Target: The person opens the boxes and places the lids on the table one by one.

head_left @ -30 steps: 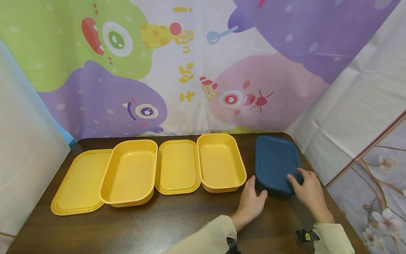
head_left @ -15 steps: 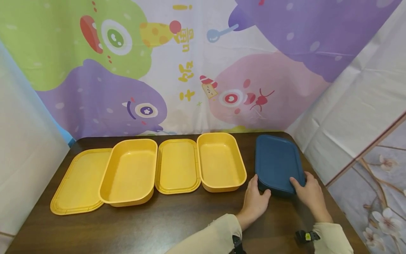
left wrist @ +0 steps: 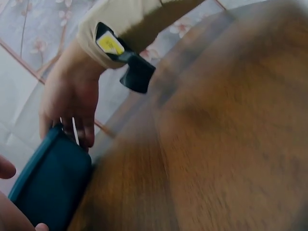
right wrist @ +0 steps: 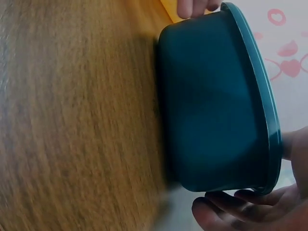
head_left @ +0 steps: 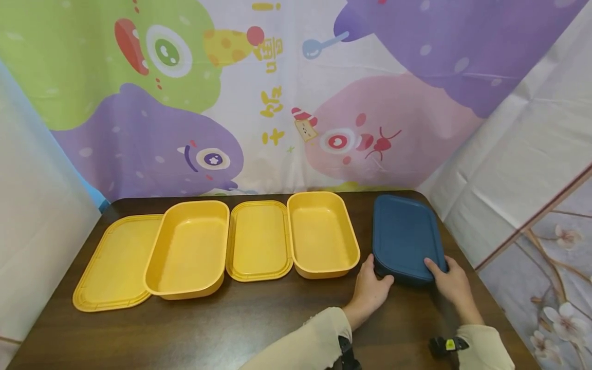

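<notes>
A dark blue lidded food container (head_left: 407, 236) sits at the right of the table. My left hand (head_left: 369, 292) holds its near left corner, fingers along the left side and thumb by the front edge. On the near right corner, my right hand (head_left: 455, 285) grips the container, thumb on the lid (head_left: 402, 221) and fingers down the right side. In the right wrist view the container's smooth wall (right wrist: 216, 106) shows, with left fingertips (right wrist: 192, 7) touching one side and right fingers (right wrist: 231, 207) at the other.
Left of the blue container stand a smaller yellow open container (head_left: 324, 236), a yellow lid (head_left: 260, 241), a larger yellow open container (head_left: 189, 249) and a larger yellow lid (head_left: 117, 264). A patterned cloth (head_left: 277, 169) hangs behind the dark wooden table (head_left: 203, 329).
My right fingers have shifted from the lid's edge down onto the right side of the blue container. My left hand has moved slightly right against it. The yellow pieces stay put.
</notes>
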`<state>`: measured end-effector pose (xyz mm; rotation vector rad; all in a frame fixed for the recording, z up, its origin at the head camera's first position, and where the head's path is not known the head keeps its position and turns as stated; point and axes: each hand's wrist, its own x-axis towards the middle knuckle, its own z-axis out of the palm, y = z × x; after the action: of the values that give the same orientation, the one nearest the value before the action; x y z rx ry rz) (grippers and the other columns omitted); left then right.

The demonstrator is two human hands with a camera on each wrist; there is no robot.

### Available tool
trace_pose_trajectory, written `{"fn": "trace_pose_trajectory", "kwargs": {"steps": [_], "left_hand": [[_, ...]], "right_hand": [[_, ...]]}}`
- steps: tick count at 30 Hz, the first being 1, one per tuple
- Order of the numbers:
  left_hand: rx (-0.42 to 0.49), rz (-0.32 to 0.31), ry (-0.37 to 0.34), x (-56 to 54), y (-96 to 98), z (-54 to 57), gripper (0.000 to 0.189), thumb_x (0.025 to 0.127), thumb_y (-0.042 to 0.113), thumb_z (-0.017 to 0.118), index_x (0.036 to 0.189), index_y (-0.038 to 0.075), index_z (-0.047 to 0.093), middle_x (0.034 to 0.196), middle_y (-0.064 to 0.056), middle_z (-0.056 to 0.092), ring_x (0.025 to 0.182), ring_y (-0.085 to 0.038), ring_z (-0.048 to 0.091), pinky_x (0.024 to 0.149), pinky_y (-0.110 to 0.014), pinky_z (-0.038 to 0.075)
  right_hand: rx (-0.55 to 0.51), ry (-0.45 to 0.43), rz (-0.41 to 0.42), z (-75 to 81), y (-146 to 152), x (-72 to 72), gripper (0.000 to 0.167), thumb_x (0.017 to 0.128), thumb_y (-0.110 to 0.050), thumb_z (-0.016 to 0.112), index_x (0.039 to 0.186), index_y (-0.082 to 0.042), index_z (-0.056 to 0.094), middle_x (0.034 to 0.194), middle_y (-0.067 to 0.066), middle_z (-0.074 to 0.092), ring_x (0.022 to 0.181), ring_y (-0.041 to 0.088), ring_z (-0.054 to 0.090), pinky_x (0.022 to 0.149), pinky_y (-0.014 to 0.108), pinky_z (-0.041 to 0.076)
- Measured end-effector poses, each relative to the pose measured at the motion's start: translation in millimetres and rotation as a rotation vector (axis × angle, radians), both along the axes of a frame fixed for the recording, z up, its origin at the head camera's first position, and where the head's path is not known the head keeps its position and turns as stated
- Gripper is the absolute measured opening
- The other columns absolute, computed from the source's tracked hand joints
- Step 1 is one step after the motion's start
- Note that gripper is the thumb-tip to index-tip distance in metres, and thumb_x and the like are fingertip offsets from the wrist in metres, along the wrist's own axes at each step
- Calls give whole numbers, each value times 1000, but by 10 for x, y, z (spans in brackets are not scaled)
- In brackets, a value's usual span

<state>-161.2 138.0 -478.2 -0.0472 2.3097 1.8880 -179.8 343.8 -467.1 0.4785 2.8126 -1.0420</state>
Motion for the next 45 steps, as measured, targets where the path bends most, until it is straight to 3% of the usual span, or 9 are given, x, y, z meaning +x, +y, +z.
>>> {"fn": "trace_pose_trajectory", "kwargs": {"steps": [3,8,15,28,33,36,45], "left_hand": [[-11,-26,12,-33,-8,-55,69,85,17,65,146,-1,38,151,-16,41,140,-30,39,115,-45,34],[-38,-89,28,-52,-35,-120,71,87,18,65,148,1,35,153,-15,38,142,-29,37,116,-43,32],[-73,-152,52,-30,-49,-119,73,89,21,63,152,3,30,157,-14,32,144,-28,34,117,-42,31],[-79,-129,74,53,-73,-116,71,90,18,63,151,4,31,156,-14,32,143,-28,35,116,-42,33],[-80,-144,69,102,-83,-137,73,91,20,62,152,3,27,159,-15,27,145,-29,32,117,-43,32],[-79,-146,84,124,-88,-149,73,91,19,62,153,2,26,159,-15,26,145,-29,32,117,-42,31],[-76,-139,91,168,-112,-124,73,91,20,61,152,0,26,159,-17,25,145,-30,32,117,-42,30]], "right_hand": [[-28,7,7,-8,4,1,81,100,-49,40,147,14,20,147,41,27,136,54,29,113,60,25],[-162,13,-40,-19,-12,25,77,102,-44,40,150,11,17,151,38,24,140,50,26,116,58,23],[-306,40,-88,3,-39,36,67,104,-34,37,150,10,17,152,36,26,140,44,29,116,53,25],[-322,39,-64,25,-65,22,65,104,-33,36,150,10,21,150,35,30,136,40,32,112,51,28],[-286,43,-52,20,-61,15,63,104,-33,38,149,9,26,145,33,37,129,37,39,99,34,38],[-275,35,-42,11,-51,15,63,104,-35,38,149,8,26,145,32,38,128,35,41,92,27,38],[-290,23,-18,25,-42,5,66,104,-37,37,151,7,22,150,33,32,135,39,36,107,46,33]]}}
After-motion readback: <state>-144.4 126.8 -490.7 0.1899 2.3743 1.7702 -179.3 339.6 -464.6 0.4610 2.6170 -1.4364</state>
